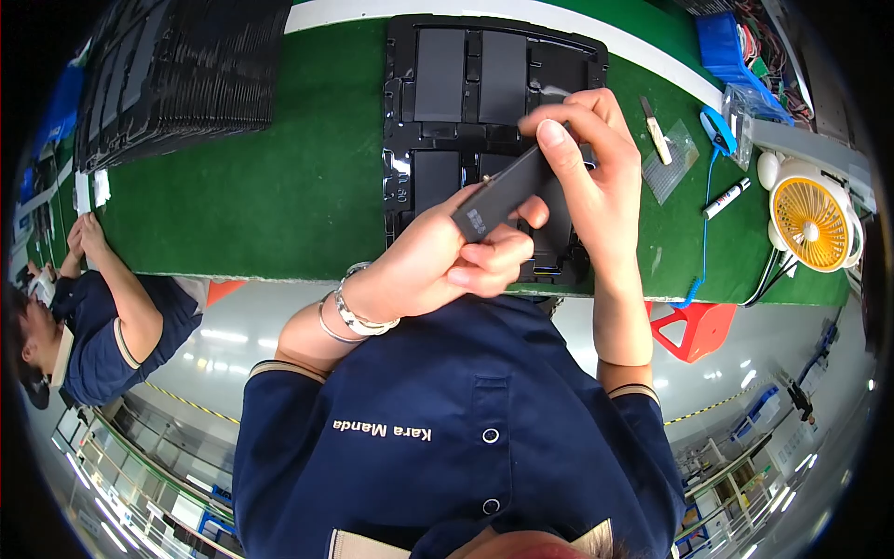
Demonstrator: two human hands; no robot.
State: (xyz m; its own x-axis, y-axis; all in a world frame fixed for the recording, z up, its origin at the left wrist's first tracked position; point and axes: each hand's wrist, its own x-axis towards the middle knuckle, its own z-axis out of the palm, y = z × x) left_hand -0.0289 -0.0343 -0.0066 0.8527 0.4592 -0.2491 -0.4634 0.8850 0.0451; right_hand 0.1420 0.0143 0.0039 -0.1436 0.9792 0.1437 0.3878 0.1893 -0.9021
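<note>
Gripping dark flat bar [498, 196] | left hand [438, 265] clasps lower end | right hand [587, 177] pinches upper end

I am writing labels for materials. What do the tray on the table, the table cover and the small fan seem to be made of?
Black tray: probably thin moulded plastic, semi-glossy, with pressed compartments and light glints. Table cover: green felt-like or rubber mat, matte, with no reflections; which one is unclear. Small fan: plastic, with a yellow grille in a white housing.

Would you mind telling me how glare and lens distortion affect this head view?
Head view: the fisheye bends the green mat's edge toward the rim; glare glints on the black tray; the dark flat part held by both hands stays fairly sharp.
</note>
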